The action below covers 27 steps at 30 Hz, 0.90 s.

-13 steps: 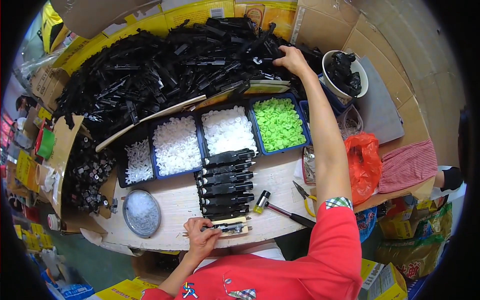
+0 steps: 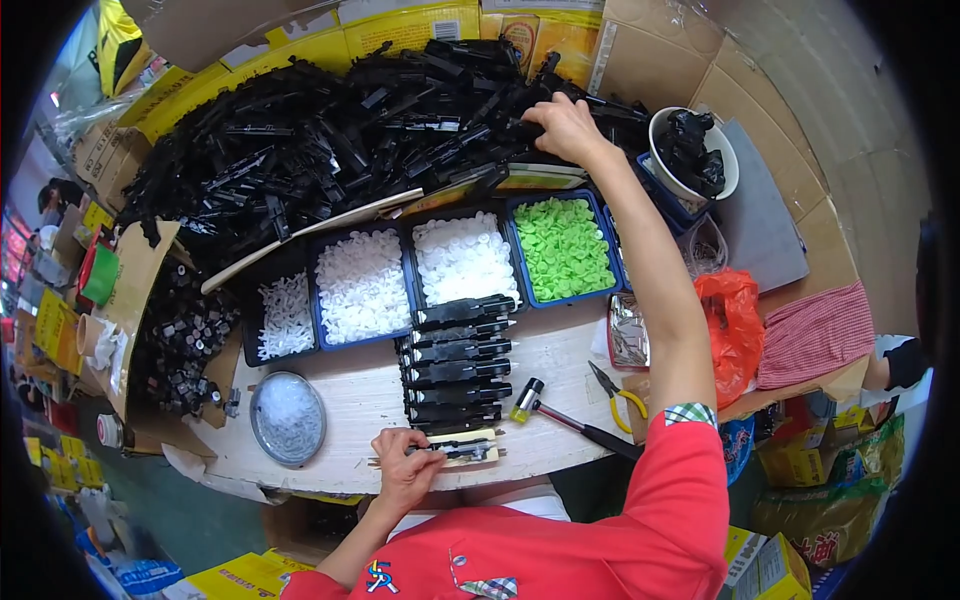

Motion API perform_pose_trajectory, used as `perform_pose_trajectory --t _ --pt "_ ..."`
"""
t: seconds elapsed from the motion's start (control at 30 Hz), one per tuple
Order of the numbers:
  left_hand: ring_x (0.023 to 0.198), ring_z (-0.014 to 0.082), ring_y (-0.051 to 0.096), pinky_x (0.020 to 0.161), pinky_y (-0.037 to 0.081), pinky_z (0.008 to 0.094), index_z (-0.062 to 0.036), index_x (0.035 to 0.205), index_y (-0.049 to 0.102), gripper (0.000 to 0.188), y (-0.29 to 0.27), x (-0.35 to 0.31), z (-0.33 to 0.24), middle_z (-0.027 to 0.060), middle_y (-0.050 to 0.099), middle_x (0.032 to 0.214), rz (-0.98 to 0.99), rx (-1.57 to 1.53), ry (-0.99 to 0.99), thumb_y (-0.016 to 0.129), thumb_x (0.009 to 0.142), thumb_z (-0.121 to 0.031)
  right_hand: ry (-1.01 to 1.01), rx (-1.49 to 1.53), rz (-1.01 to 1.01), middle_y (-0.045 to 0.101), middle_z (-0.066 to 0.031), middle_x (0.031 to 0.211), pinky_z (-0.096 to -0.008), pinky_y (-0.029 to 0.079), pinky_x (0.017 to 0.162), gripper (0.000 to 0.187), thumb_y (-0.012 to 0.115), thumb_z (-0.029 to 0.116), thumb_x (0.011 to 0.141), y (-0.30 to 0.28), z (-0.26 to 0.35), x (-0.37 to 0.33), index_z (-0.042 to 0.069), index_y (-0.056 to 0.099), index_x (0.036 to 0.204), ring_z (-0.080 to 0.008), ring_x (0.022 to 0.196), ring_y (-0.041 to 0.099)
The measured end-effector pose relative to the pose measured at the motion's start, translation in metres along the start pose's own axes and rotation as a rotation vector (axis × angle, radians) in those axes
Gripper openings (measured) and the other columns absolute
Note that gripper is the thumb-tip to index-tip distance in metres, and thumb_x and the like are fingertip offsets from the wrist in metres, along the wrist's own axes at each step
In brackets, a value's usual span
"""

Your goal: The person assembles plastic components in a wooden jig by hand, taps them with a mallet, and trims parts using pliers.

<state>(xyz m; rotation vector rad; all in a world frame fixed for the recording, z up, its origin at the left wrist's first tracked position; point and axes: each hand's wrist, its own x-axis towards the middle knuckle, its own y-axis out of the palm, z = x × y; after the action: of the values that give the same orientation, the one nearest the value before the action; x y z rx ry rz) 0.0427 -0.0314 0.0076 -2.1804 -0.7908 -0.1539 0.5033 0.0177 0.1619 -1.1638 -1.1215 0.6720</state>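
Observation:
My left hand (image 2: 406,470) is closed over a slim black plastic part (image 2: 460,449) that lies on a pale wooden block (image 2: 487,455) at the table's near edge. Stretched to the far side, my right hand (image 2: 566,128) has its fingers spread and bent down onto the right end of a large heap of black plastic parts (image 2: 330,140). Its fingertips touch the heap, and nothing held shows between them. Just beyond the wooden block, several black assemblies (image 2: 458,373) lie side by side in a stacked row.
Behind the row stand trays of small white pieces (image 2: 365,285), white caps (image 2: 462,258) and green caps (image 2: 562,245). A round dish (image 2: 287,420) sits left. A hammer (image 2: 575,425) and yellow-handled pliers (image 2: 622,400) lie right, near a red bag (image 2: 728,335) and white bowl (image 2: 728,150).
My right hand has moved slightly left and its fingers have lowered onto the heap. My left hand stays on the black part at the wooden block. The whole view has shifted a little.

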Motion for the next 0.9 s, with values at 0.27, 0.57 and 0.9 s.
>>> perform_pose_trajectory --t 0.27,0.57,0.9 --pt "0.084 0.0208 0.046 0.074 0.027 0.0361 -0.014 0.072 0.065 0.014 0.0 0.002 0.003 0.001 0.053 0.081 -0.023 0.005 0.016 0.072 0.061 -0.01 0.025 0.136 -0.115 0.059 -0.005 0.099 -0.0413 0.035 0.082 0.033 0.054 0.002 0.07 0.015 0.019 -0.01 0.011 0.065 0.099 -0.0242 0.1 0.048" --pt "0.084 0.0213 0.046 0.074 0.027 0.0366 -0.0142 0.072 0.065 0.012 0.0 -0.009 -0.007 0.001 0.053 0.081 -0.01 0.004 0.019 0.072 0.062 -0.011 -0.061 -0.065 -0.309 0.059 0.0001 0.092 -0.0435 0.033 0.082 0.028 0.056 0.006 0.071 0.038 0.047 0.032 0.02 0.067 0.092 -0.0204 0.1 0.047" --pt "0.089 0.0245 0.044 0.077 0.028 0.0391 -0.0124 0.072 0.062 0.008 0.002 -0.007 0.009 0.0038 0.052 0.091 0.008 0.054 -0.004 0.066 0.067 -0.017 0.067 1.01 -0.179 0.054 -0.001 0.075 -0.0227 0.041 0.054 0.033 0.048 0.015 0.09 -0.029 0.127 -0.056 0.006 0.047 0.122 -0.0087 0.063 0.048"
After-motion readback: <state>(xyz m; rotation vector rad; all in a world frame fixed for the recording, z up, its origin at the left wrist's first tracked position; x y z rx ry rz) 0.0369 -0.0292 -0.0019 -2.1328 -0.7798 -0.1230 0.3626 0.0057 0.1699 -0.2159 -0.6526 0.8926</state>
